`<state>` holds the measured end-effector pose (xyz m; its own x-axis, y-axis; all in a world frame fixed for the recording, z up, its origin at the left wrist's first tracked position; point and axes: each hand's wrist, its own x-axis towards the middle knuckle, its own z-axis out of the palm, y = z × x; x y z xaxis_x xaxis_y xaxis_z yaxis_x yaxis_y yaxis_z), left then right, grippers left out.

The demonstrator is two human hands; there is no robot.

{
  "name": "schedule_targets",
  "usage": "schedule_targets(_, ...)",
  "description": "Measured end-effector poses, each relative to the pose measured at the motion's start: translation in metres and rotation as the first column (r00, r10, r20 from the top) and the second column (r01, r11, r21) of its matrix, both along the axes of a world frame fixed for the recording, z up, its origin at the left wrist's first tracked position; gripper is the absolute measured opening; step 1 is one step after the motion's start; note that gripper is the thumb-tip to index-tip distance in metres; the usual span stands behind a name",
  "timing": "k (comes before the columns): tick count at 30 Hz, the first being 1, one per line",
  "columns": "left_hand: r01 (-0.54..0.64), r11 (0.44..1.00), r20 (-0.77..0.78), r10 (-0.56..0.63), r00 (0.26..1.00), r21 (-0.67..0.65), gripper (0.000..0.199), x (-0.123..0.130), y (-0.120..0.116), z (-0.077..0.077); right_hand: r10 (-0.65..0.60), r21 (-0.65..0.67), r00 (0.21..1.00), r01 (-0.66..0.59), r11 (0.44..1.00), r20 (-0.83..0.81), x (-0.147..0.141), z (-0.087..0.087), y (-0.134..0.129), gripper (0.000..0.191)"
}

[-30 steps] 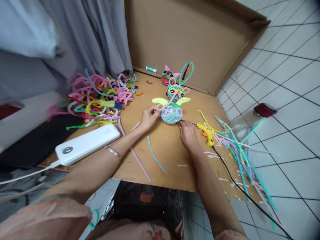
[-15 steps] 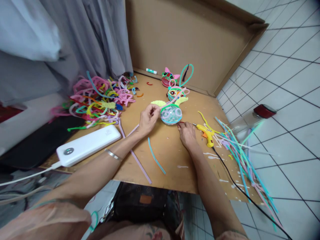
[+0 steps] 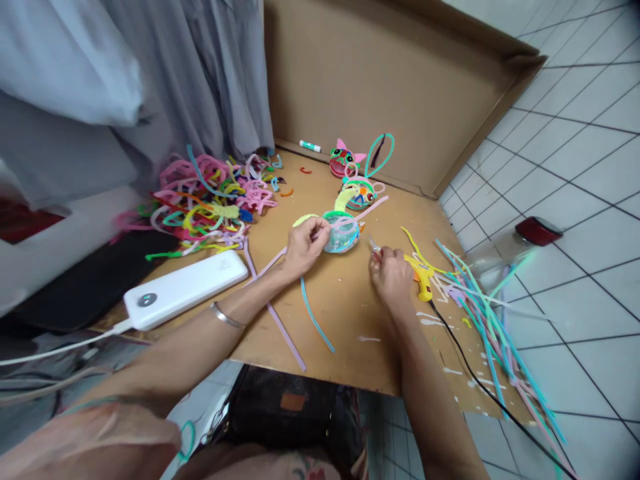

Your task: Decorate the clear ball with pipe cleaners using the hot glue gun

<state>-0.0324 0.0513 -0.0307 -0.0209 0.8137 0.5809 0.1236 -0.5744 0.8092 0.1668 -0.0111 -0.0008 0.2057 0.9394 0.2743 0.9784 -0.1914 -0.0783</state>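
My left hand point(image 3: 309, 247) is closed in a pinch on a long lilac-pink pipe cleaner point(image 3: 373, 209), its far end slanting up over a round, clear-looking ornament point(image 3: 343, 240). That ornament has a green and blue pipe-cleaner rim, lilac loops and yellow ear-like pieces; my left fingers are beside it. To its right, my right hand point(image 3: 393, 273) is wrapped round a small red-handled tool with a silvery tip point(image 3: 374, 247); its exact kind is partly hidden. The tip is apart from the ornament. Just right of that hand lies a yellow hot glue gun point(image 3: 424, 277).
Behind stand two decorated animal-face ornaments point(image 3: 359, 193) and a glue stick point(image 3: 310, 146). A tangle of pipe cleaners point(image 3: 205, 193) and a white power bank point(image 3: 185, 290) are at left. Straight pipe cleaners point(image 3: 487, 333) and a lidded jar point(image 3: 505, 247) are at right.
My right hand has moved right from beside the ornament, and the silvery-tipped tool now shows in it. My left hand still pinches the pipe cleaner; the ornament has turned a little.
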Motion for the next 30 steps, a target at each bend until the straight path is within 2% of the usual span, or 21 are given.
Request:
schedule_targets(2,0.027,0.999,0.054,-0.025,0.998,-0.036,0.021,0.001,0.0,0.0,0.006,0.206,0.984,0.031,0.978,-0.179,0.008,0.0,0.001,0.036)
schedule_targets(3,0.045,0.997,0.089,-0.039,0.995,-0.061,0.022,0.001,0.0,0.001,0.07,0.311,0.949,0.031,0.95,-0.308,0.012,-0.001,0.003,0.042)
schedule_targets(5,0.08,0.991,0.167,-0.061,0.984,-0.109,0.024,0.003,0.0,0.004,0.257,0.443,0.784,0.026,0.896,-0.565,0.017,-0.004,0.008,0.052)
schedule_targets(7,0.102,0.985,0.244,-0.066,0.968,-0.137,0.027,0.005,-0.001,0.007,0.388,0.47,0.565,-0.001,0.883,-0.728,0.014,-0.007,0.012,0.058)
schedule_targets(8,0.116,0.982,0.275,-0.072,0.959,-0.147,0.028,0.006,-0.002,0.009,0.418,0.463,0.483,-0.029,0.886,-0.769,0.011,-0.008,0.012,0.058)
schedule_targets(9,0.132,0.979,0.3,-0.08,0.95,-0.157,0.029,0.006,-0.002,0.011,0.435,0.454,0.431,-0.063,0.889,-0.791,0.005,-0.01,0.01,0.057)
schedule_targets(11,0.167,0.97,0.334,-0.101,0.937,-0.175,0.031,0.006,-0.003,0.014,0.459,0.443,0.391,-0.135,0.886,-0.798,-0.008,-0.01,0.005,0.05)
schedule_targets(14,0.204,0.96,0.354,-0.125,0.927,-0.193,0.034,0.004,-0.004,0.018,0.498,0.433,0.437,-0.245,0.867,-0.75,-0.024,-0.009,-0.005,0.045)
schedule_targets(19,0.288,0.931,0.358,-0.196,0.913,-0.224,0.037,0.001,-0.009,0.022,0.516,0.361,0.673,-0.372,0.855,-0.53,-0.03,-0.006,-0.011,0.043)
schedule_targets(21,0.363,0.9,0.346,-0.27,0.899,-0.24,0.04,0.001,-0.011,0.022,0.514,0.344,0.723,-0.389,0.855,-0.462,-0.029,-0.007,-0.01,0.044)
schedule_targets(25,0.487,0.831,0.33,-0.396,0.857,-0.269,0.047,0.005,-0.015,0.02,0.523,0.323,0.738,-0.415,0.85,-0.428,-0.028,-0.01,-0.008,0.044)
schedule_targets(30,0.513,0.812,0.316,-0.427,0.847,-0.278,0.046,0.006,-0.015,0.018,0.534,0.32,0.722,-0.429,0.845,-0.44,-0.027,-0.011,-0.007,0.048)
